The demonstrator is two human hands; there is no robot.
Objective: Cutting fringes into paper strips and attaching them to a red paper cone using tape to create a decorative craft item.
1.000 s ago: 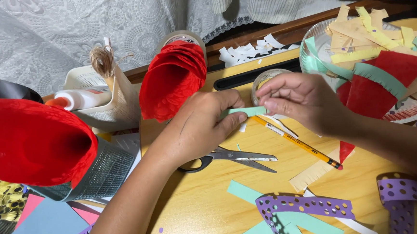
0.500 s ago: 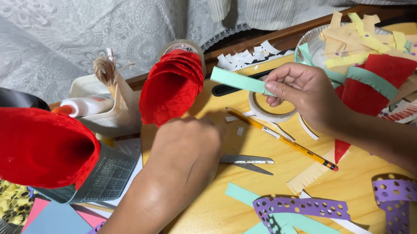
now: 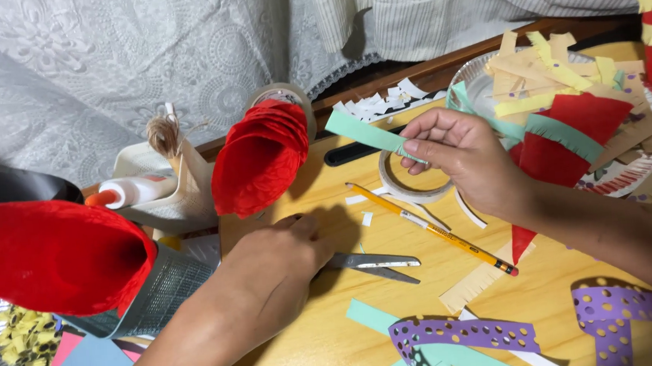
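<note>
Bare wood on the table [image 3: 336,341] lay open between the left hand [image 3: 274,265] and the purple punched strips [image 3: 464,336], a lane a hand could have passed along. The scissors [image 3: 376,263] lay just right of that hand, blades pointing right, and the yellow pencil [image 3: 430,228] slanted across the middle, cutting that lane off from the tape roll [image 3: 413,181] beyond. Further back, the red paper cone [image 3: 260,157] crowded the left side, while the heaped paper plate [image 3: 478,83] blocked the right. The right hand [image 3: 464,156] hovered over the roll, holding a green strip [image 3: 372,135].
</note>
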